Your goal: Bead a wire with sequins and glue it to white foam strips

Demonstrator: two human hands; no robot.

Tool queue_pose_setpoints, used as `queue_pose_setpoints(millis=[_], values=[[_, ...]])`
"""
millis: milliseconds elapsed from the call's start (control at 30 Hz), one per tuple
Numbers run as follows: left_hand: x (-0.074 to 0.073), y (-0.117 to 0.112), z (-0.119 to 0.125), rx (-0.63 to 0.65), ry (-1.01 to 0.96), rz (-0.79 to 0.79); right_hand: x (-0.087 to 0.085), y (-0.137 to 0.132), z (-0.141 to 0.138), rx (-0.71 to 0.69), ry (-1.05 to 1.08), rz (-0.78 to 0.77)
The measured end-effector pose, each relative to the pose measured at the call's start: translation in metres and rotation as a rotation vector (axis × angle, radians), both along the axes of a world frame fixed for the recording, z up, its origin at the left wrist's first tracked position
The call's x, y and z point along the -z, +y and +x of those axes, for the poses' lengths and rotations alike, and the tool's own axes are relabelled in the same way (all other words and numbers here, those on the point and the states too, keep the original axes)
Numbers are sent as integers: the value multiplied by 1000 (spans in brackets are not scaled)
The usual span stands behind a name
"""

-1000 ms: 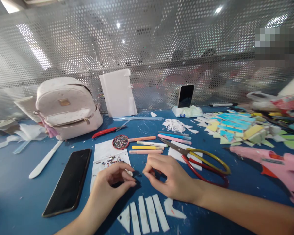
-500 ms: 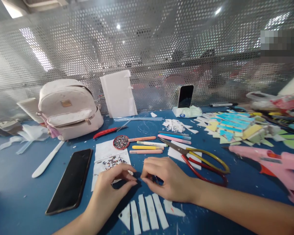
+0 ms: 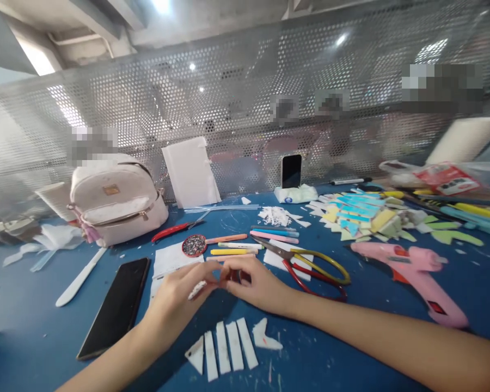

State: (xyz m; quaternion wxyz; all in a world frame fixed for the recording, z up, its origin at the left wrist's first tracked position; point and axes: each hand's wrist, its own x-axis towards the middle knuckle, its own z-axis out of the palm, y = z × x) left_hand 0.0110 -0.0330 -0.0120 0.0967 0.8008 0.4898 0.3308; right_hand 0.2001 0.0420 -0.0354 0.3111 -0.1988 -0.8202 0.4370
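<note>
Head view: your two hands meet fingertip to fingertip over the middle of the blue tabletop (image 3: 326, 354).
Left hand (image 3: 175, 294): curled, thumb and forefinger drawn close; whether they pinch anything, can't tell. White speckled patch shows inside the curl, can't tell if held.
Right hand (image 3: 255, 283): fingers bent inward, tips at your left's; can't tell what's between.
White paper (image 3: 167, 260): just beyond your left hand, which covers part of it.
White strips (image 3: 223, 348): side by side nearer your edge, with a triangular piece (image 3: 196, 356) at their left end and a notched piece (image 3: 265, 338) at their right.
Edges: band of blue between your hands and the strips. Scissors (image 3: 283, 253) sit just past your right wrist, handles toward the right edge, tight on that side. Black phone (image 3: 114, 307) lies left of your left forearm, near it.
Right side: pink glue gun (image 3: 412, 267) well apart from your hand, beyond the forearm.
Far edge: backpack (image 3: 116, 201) toward the far left corner; cut-piece pile (image 3: 363, 215) toward the far right one.
Surface: small pale crumbs scattered around.
Room: perforated metal panel (image 3: 237, 71) stands behind the far edge; ceiling beams and bright lights above it.
</note>
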Motion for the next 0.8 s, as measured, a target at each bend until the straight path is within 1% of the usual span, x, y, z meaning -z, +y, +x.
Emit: queue_pose_setpoints(millis=[67,100,233,333,400,533,667,800], values=[[-9,4,3,-13,29,-9,3,4,-1,-13,76,-202],[-14,6,4,-20,34,-21,4,6,-1,-22,101,-252],[-34,14,11,-29,-26,-103,7,12,-1,-51,180,-346],[-43,17,15,-33,-100,-153,7,13,0,-64,230,-420],[-44,17,15,-36,-142,-168,6,13,1,-58,259,-464],[-43,15,17,-59,-222,-205,5,13,2,-41,285,-525],[-45,9,22,-93,-316,-245,3,12,3,-34,300,-552],[-49,6,24,-127,-334,-246,2,10,5,-37,313,-567]])
